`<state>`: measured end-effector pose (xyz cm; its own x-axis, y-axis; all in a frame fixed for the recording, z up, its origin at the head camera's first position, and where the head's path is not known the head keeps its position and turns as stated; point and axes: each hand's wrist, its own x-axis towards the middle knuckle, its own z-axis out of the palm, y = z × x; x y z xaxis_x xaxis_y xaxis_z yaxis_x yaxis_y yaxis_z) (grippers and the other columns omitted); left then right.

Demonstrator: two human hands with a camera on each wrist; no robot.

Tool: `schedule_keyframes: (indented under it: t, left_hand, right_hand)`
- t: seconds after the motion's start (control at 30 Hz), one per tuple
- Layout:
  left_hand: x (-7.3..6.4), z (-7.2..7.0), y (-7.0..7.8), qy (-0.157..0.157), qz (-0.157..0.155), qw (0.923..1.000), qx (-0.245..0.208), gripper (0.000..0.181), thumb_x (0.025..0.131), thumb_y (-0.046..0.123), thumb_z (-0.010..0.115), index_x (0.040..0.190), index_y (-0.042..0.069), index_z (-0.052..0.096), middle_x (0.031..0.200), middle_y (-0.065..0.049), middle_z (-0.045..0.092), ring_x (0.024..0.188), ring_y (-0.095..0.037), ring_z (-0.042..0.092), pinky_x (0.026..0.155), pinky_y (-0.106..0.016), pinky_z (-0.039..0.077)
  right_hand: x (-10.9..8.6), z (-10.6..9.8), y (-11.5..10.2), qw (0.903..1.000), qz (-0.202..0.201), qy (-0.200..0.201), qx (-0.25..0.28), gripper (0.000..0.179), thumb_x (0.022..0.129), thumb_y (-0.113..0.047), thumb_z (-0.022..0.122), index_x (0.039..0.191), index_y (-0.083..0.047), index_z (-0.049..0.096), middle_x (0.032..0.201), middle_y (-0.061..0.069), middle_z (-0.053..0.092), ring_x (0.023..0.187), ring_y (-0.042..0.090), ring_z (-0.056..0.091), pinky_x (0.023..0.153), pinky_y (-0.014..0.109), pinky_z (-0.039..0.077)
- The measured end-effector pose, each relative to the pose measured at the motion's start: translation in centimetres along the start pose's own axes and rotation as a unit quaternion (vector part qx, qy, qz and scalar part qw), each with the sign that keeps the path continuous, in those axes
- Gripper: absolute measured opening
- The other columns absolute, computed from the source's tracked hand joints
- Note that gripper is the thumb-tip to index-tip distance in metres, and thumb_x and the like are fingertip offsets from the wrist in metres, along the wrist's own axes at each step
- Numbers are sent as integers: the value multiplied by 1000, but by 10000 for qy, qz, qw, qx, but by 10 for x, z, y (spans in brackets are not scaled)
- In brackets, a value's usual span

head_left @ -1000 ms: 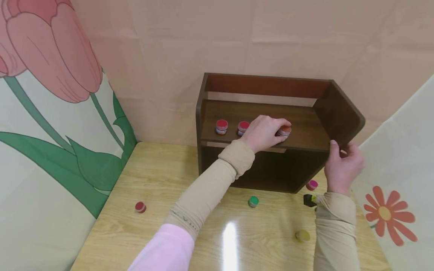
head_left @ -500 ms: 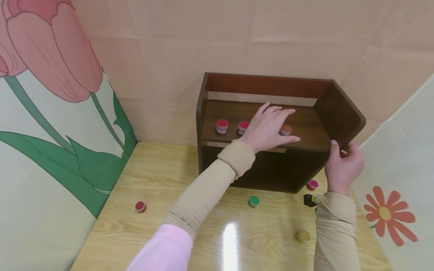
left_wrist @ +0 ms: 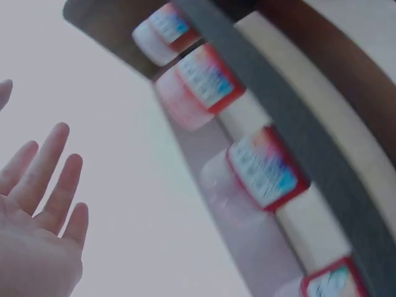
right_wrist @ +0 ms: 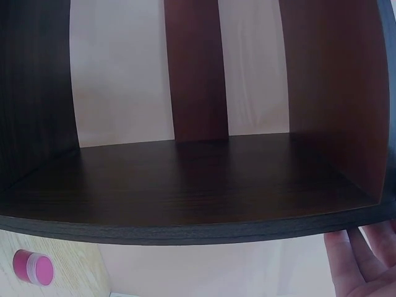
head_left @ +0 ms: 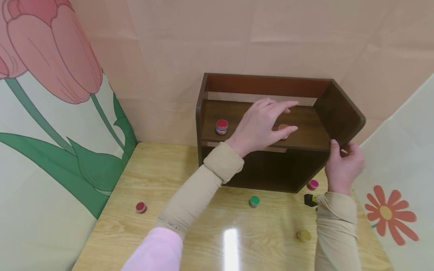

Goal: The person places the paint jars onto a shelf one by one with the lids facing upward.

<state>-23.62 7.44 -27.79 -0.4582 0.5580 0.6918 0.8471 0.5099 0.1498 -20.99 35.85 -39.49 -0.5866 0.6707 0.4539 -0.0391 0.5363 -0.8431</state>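
Note:
My left hand (head_left: 254, 124) hovers at the top shelf board of a dark brown wooden shelf unit (head_left: 268, 77), thumb and fingers spread, holding nothing. An orange-lidded paint jar (head_left: 283, 128) stands on that board, partly behind the thumb. Farther left sits a red-lidded jar (head_left: 222, 127); the hand hides whatever lies between. The left wrist view shows several jars in a row, one with a red lid (left_wrist: 269, 168), apart from the spread hand. With my right hand (head_left: 343, 165) I grip the front edge of the unit's right side panel, thumb in front.
On the wooden table (head_left: 162, 162) lie a dark red jar (head_left: 141, 207), a green-lidded jar (head_left: 254, 201), a yellow jar (head_left: 303, 236) and a magenta-lidded jar (head_left: 312, 184). Fabric with printed flowers hangs on both sides, and a plain pinkish cloth (head_left: 169, 56) covers the back.
My left hand has let go of the orange-lidded jar, spread its fingers and drawn slightly left, covering the second red-lidded jar. The right hand has stayed on the side panel.

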Motion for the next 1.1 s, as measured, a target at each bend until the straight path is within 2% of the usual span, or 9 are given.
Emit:
schedule_keyframes:
  t: [0.3,0.4,0.57,0.7,0.93,1.1]
  left_hand:
    - [-28,-43,1,977,377,9944,-122,51,95,39,73,135,9,65,106,3,71,106,-16,61,110,-25,33]
    - [-42,-57,-1,1334,462,9898,-186,49,94,36,74,132,7,66,105,1,72,105,-17,62,109,-28,35]
    - [-70,-75,-9,1985,351,9785,-432,44,89,26,81,125,5,69,102,-2,73,98,-21,61,103,-35,40]
    - [-100,-88,-16,2293,73,9718,-552,41,86,19,82,122,3,70,99,-5,73,97,-24,61,100,-41,42]
    - [-168,-109,-29,2197,-784,9722,-191,42,89,19,79,127,5,69,104,-8,73,100,-27,63,99,-47,41]
    - [-221,-115,-38,2116,-1464,9663,89,41,88,16,79,127,6,69,107,-8,73,103,-31,62,94,-48,41]
  right_hand:
    - [1,0,1,10000,45,-30,72,36,96,-35,71,112,-4,74,96,-10,65,84,-2,61,84,15,51]
    - [2,0,3,10000,71,-15,64,36,95,-36,71,111,-5,75,96,-10,65,83,-3,61,84,15,51]
    - [3,-1,6,9999,133,-11,51,36,95,-37,72,110,-5,75,94,-11,65,81,-5,61,80,14,51]
    - [3,-1,5,9999,124,-7,27,36,95,-37,72,109,-4,75,94,-11,65,80,-5,60,79,13,50]
    - [2,-1,5,10000,-6,-47,19,35,95,-35,71,110,-3,75,95,-11,66,80,-4,61,78,13,50]
    - [1,-2,7,10000,-5,-22,51,34,95,-34,71,110,-4,75,96,-12,66,79,-5,60,78,13,50]
